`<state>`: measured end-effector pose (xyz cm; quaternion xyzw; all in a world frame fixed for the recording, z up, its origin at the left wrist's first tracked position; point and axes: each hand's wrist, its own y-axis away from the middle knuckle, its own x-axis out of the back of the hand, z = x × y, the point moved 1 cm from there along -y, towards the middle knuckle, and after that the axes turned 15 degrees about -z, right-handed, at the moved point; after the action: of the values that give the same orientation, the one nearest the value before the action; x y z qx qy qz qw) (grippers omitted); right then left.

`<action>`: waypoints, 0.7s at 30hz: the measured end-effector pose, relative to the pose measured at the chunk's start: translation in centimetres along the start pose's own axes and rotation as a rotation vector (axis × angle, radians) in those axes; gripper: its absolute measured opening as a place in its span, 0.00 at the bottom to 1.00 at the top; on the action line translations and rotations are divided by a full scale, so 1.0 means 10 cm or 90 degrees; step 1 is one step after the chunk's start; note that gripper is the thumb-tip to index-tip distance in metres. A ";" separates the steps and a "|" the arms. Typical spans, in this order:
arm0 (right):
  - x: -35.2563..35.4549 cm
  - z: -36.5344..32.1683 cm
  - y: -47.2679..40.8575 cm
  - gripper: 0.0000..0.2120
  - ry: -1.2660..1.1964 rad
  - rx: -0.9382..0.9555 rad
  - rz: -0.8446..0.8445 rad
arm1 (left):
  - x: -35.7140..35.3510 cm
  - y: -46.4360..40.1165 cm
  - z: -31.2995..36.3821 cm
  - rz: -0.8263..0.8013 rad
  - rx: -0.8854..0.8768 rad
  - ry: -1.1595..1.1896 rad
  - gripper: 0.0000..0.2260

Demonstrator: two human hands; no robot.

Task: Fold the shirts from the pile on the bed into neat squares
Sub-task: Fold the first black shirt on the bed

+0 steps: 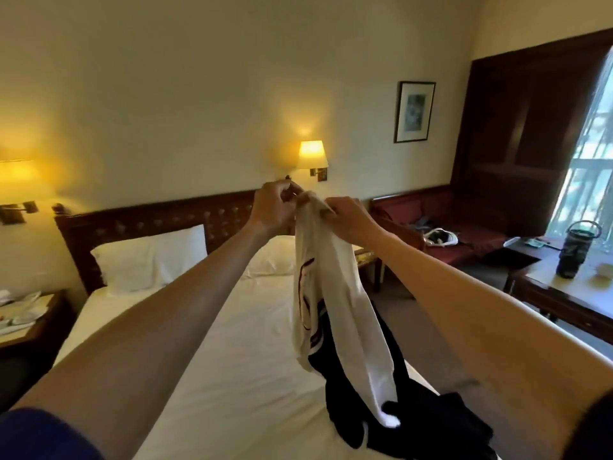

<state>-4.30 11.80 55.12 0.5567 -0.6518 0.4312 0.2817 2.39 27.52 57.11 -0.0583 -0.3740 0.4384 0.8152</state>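
A white shirt (335,293) with dark trim and a dark line on its front hangs in the air above the bed (212,343). My left hand (273,207) and my right hand (346,217) are raised close together and both pinch the shirt's top edge. The shirt's lower end drapes onto a pile of dark clothes (414,419) at the bed's right edge. The bed is covered by a white sheet.
Two white pillows (149,257) lean against a dark wooden headboard (159,220). A nightstand (30,323) with papers stands on the left. A red sofa (464,234) and a desk (564,293) with a dark bottle (575,250) stand on the right by the window.
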 end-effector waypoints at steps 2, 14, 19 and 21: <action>0.08 -0.45 -0.06 0.12 -0.108 0.000 0.066 | 0.27 0.24 0.09 0.056 -0.022 0.023 0.10; 0.40 -1.64 -0.33 0.21 -0.214 0.036 0.135 | 1.02 1.77 -0.89 -0.152 0.329 -0.220 0.11; 0.46 -1.66 -0.38 0.20 -0.200 0.009 0.159 | 1.70 1.64 -0.51 0.117 0.275 -0.035 0.08; 0.42 -1.66 -0.42 0.14 -0.190 -0.002 0.143 | 1.84 1.50 -0.21 0.165 0.233 -0.040 0.11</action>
<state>-3.06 24.27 67.49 0.5375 -0.7450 0.3720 0.1329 -0.16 51.10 59.55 0.0565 -0.3031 0.6014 0.7370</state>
